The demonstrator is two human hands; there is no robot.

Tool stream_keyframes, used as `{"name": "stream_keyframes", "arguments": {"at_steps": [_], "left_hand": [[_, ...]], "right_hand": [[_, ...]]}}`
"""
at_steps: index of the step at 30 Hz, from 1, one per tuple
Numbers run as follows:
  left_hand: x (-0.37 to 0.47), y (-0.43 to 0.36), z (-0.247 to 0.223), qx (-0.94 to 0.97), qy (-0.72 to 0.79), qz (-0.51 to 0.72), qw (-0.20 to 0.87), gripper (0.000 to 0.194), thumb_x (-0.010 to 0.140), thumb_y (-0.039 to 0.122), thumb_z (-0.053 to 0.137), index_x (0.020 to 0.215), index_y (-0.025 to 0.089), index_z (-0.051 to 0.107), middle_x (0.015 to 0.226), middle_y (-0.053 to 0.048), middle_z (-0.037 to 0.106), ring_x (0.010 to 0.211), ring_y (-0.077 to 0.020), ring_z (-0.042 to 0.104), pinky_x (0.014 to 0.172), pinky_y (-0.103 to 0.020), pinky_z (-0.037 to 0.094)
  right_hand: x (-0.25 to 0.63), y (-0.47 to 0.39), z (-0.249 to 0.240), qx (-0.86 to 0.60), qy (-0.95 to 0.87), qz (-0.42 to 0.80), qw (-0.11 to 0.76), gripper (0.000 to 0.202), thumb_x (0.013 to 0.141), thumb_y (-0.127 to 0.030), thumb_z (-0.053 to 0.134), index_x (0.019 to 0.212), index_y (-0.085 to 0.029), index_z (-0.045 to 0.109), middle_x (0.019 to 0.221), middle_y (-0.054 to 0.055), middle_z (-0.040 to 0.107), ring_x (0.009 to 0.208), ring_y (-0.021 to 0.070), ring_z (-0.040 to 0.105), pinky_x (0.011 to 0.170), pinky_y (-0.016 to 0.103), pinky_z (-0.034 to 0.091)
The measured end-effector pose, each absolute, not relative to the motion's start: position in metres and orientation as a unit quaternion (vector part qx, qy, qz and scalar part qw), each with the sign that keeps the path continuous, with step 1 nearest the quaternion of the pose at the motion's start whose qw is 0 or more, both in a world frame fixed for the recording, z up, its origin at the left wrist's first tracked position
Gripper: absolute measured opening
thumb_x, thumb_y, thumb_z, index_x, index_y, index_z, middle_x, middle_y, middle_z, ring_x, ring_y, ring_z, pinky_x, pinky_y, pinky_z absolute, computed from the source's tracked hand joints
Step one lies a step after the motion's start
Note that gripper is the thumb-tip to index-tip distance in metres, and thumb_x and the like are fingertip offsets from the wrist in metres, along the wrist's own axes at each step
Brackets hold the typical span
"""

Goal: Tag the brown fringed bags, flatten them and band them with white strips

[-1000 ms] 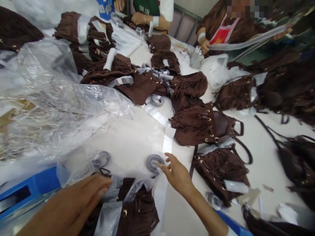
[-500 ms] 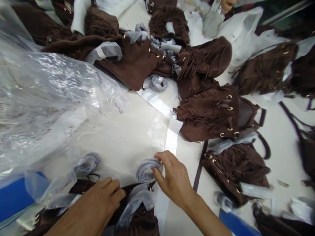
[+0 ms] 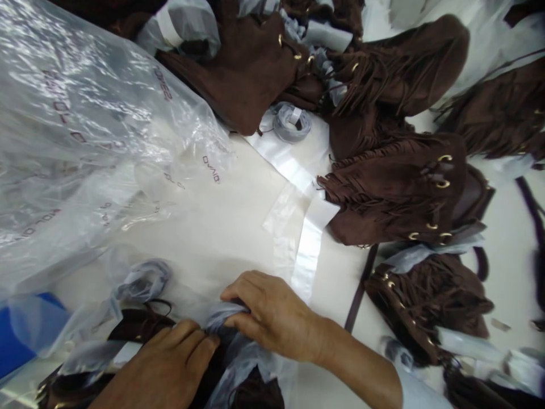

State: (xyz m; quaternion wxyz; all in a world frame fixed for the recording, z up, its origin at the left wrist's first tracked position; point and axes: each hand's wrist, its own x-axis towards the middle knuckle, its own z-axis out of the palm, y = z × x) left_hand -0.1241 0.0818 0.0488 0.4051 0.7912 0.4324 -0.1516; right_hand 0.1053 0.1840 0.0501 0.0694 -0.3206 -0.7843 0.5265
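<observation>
In my view, the right hand (image 3: 276,315) has a grey coil (image 3: 222,313) pinched between thumb and fingers, raised over the near edge of the brown bag (image 3: 259,392). The left hand (image 3: 166,363) lies palm down over that bag, its fingers bent and close together, their tips right by the coil; I cannot tell whether they grip anything.

The only writing I can make out is on the clear plastic (image 3: 93,119) heaped at the left of the desk (image 3: 213,233). It carries dark red capitals, turned and creased; the group nearest the middle looks like "DIVAD", its first letter unsure. The other groups are too folded or blurred for me to read in full.

A second coil (image 3: 147,279) sits beyond the left hand. Farther off, a third coil (image 3: 292,124) wears a white band (image 3: 295,116) on which I can read nothing. Right of it, a fringed bag (image 3: 395,184) with gold eyelets lies on its side, by a shiny white strip (image 3: 310,247).
</observation>
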Motion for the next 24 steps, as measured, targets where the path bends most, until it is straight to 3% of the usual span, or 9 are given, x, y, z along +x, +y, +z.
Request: {"name": "stream_keyframes", "arguments": {"at_steps": [3, 8, 18, 21, 24], "left_hand": [[-0.118, 0.092, 0.055, 0.776, 0.437, -0.171, 0.421, 0.044, 0.082, 0.007, 0.043, 0.112, 0.024, 0.071, 0.112, -0.011, 0.072, 0.107, -0.0327, 0.061, 0.094, -0.052, 0.047], [-0.106, 0.116, 0.072, 0.728, 0.437, -0.205, 0.487, 0.04, 0.083, 0.003, 0.039, 0.093, 0.025, 0.071, 0.088, -0.007, 0.07, 0.091, -0.0275, 0.06, 0.083, -0.044, 0.045], [-0.109, 0.114, 0.071, 0.729, 0.432, -0.236, 0.476, 0.044, 0.083, 0.003, 0.04, 0.109, 0.023, 0.07, 0.103, -0.011, 0.068, 0.101, -0.0293, 0.057, 0.092, -0.047, 0.041], [-0.109, 0.119, 0.08, 0.726, 0.436, -0.247, 0.471, 0.038, 0.084, 0.006, 0.044, 0.107, 0.021, 0.07, 0.102, -0.011, 0.069, 0.101, -0.0298, 0.056, 0.092, -0.048, 0.041], [-0.109, 0.125, 0.09, 0.737, 0.452, -0.22, 0.451, 0.029, 0.086, 0.012, 0.048, 0.105, 0.02, 0.069, 0.101, -0.011, 0.069, 0.103, -0.0284, 0.054, 0.095, -0.045, 0.041]], "right_hand": [[0.102, 0.197, 0.044, -0.275, -0.791, 0.545, 0.044, 0.02, 0.095, -0.027, 0.059, 0.112, -0.016, 0.059, 0.102, 0.006, 0.064, 0.095, 0.0169, 0.059, 0.087, 0.03, 0.048], [0.095, 0.209, 0.036, -0.215, -0.802, 0.557, -0.026, 0.017, 0.093, -0.025, 0.062, 0.106, -0.014, 0.064, 0.101, 0.006, 0.067, 0.096, 0.0173, 0.061, 0.087, 0.029, 0.048], [0.078, 0.202, 0.033, -0.16, -0.764, 0.617, -0.097, 0.019, 0.089, -0.018, 0.061, 0.107, -0.018, 0.066, 0.093, 0.0, 0.07, 0.084, 0.0137, 0.063, 0.077, 0.023, 0.046], [0.082, 0.202, 0.036, -0.168, -0.726, 0.662, -0.075, 0.024, 0.089, -0.014, 0.061, 0.112, -0.017, 0.065, 0.099, 0.002, 0.069, 0.087, 0.0128, 0.063, 0.078, 0.022, 0.047], [0.088, 0.203, 0.039, -0.211, -0.746, 0.63, -0.041, 0.029, 0.085, -0.008, 0.058, 0.111, -0.015, 0.066, 0.106, 0.008, 0.066, 0.095, 0.0166, 0.061, 0.081, 0.025, 0.048]]}}
